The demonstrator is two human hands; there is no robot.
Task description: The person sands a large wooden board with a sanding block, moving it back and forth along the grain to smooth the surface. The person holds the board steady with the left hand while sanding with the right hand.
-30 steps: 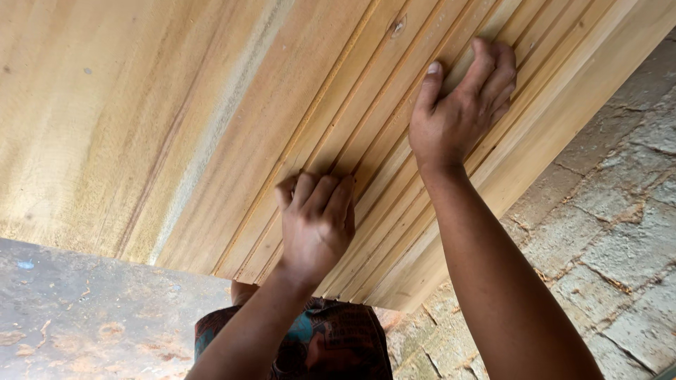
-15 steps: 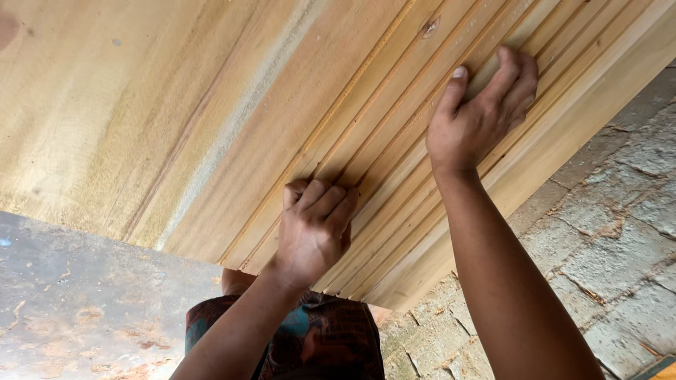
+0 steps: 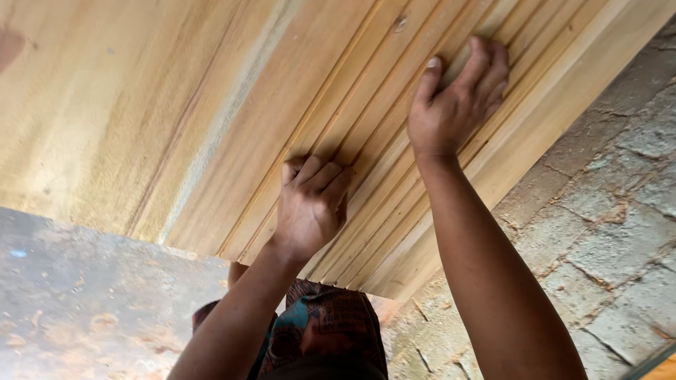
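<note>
A large pale wooden panel (image 3: 211, 105) with a band of long parallel grooves (image 3: 366, 148) fills the upper part of the head view. My left hand (image 3: 310, 204) presses on the grooved band with its fingers curled under; whatever may be beneath them is hidden. Higher up the same band, my right hand (image 3: 458, 98) lies flat with fingers spread, holding nothing.
A rough stone block wall or paving (image 3: 598, 211) lies to the right of the panel. A grey dusty concrete floor (image 3: 84, 302) shows at lower left. Patterned dark and teal clothing (image 3: 317, 338) is visible below, between my forearms.
My left hand has slid slightly up along the grooves. My right hand stays pressed flat on the grooved band, shifting only a little.
</note>
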